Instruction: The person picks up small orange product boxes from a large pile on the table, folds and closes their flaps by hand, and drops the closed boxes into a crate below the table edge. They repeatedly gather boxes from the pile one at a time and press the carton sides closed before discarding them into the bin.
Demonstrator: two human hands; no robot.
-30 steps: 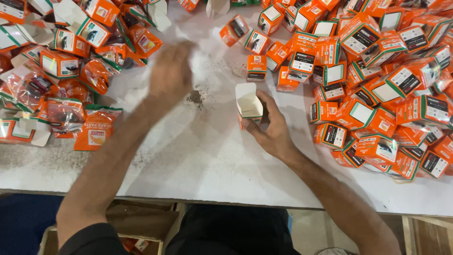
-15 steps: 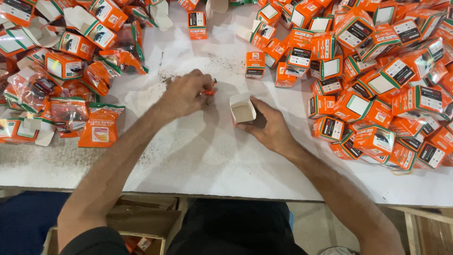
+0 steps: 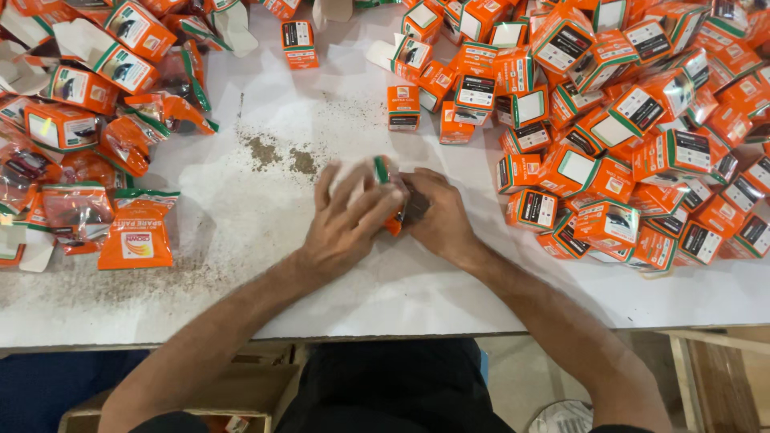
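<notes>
Orange boxes (image 3: 609,120) beside hands (image 3: 393,212)

Both hands' grip hides most of the small orange box (image 3: 391,200), and the orange boxes (image 3: 642,120) run off frame.

A small orange box (image 3: 391,196) is sitting between both hands at mid-bench. Orange cartons with white and black label panels (image 3: 634,136) are lying heaped at the right, with one carton (image 3: 403,107) standing apart just beyond the hands. Orange plastic pouches (image 3: 136,232) with green edges are piling at the left.
</notes>
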